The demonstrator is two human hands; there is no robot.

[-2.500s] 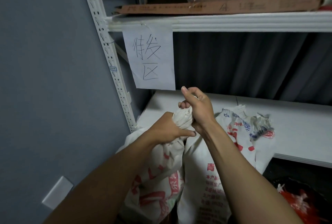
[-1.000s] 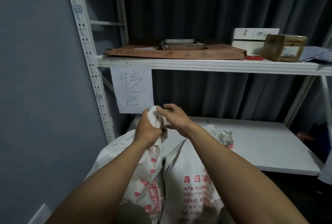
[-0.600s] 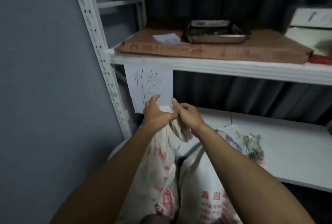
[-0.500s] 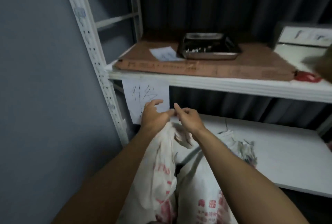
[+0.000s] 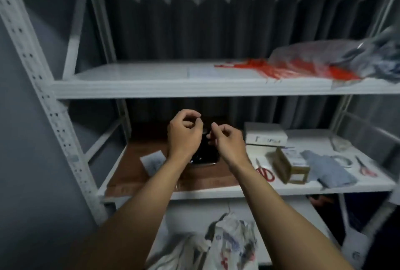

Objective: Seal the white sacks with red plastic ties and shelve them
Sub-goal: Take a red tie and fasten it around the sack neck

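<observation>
Hands (image 5: 185, 134) (image 5: 227, 141) empty, loosely curled; better reach up-right, grab one red tie (image 5: 281, 68); sack (image 5: 229, 246) unsealed below.

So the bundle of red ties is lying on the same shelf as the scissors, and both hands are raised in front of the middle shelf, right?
Not quite. The head view shows the red ties on the upper shelf, one level above the scissors, which lie on the middle shelf. The rest holds: the left hand and right hand are both raised in front of the middle shelf.
</observation>
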